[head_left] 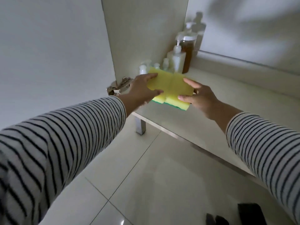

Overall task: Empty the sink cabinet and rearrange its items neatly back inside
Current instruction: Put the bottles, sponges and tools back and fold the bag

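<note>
Two yellow sponges with green undersides [172,88] lie side by side at the front left of the cabinet floor [227,98]. My left hand [142,91] grips the left sponge, fingers over its top. My right hand [199,98] grips the right sponge at its right edge. Behind the sponges, a row of bottles stands along the cabinet's left wall: small white bottles [143,69], a white pump bottle [177,60] and a tall brown-filled bottle [187,54].
The open cabinet door [56,54] stands at the left, with a metal hinge [118,88] near my left hand. A metal cabinet leg [140,126] rests on the pale tiled floor [146,184]. Dark objects [250,213] lie on the floor at the lower right.
</note>
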The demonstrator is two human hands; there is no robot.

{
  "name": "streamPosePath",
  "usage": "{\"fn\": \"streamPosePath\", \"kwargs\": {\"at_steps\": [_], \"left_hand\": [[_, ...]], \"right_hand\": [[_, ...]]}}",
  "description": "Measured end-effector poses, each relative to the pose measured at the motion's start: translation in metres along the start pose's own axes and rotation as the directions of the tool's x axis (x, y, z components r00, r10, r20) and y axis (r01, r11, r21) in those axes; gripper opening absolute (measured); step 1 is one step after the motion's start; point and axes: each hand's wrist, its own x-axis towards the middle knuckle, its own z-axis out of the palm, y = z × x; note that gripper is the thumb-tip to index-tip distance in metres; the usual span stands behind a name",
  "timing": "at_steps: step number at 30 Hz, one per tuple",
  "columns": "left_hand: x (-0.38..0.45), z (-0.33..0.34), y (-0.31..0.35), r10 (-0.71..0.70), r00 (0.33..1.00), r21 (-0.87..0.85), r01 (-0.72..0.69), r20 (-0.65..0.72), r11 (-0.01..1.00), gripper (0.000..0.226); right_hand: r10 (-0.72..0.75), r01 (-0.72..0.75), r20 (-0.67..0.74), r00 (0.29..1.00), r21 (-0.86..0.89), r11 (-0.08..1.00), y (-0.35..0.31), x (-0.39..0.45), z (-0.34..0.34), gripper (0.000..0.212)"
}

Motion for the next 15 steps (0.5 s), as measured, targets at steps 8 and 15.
{"fn": "streamPosePath", "kwargs": {"at_steps": [8, 15], "left_hand": [[0.065, 0.051, -0.019, 0.054, 0.982, 0.160, -0.083, 0.182, 0.984, 0.075], [0.090, 0.076, -0.043, 0.079, 0.953, 0.243, -0.154, 0.293, 0.958, 0.068]], "right_hand": [[0.110, -0.133, -0.118, 0.987, -0.203, 0.970, 0.051, 0.041, -0.007, 0.078], [0.210, -0.251, -0.151, 0.966, -0.352, 0.902, 0.063, 0.054, 0.001, 0.066]]}}
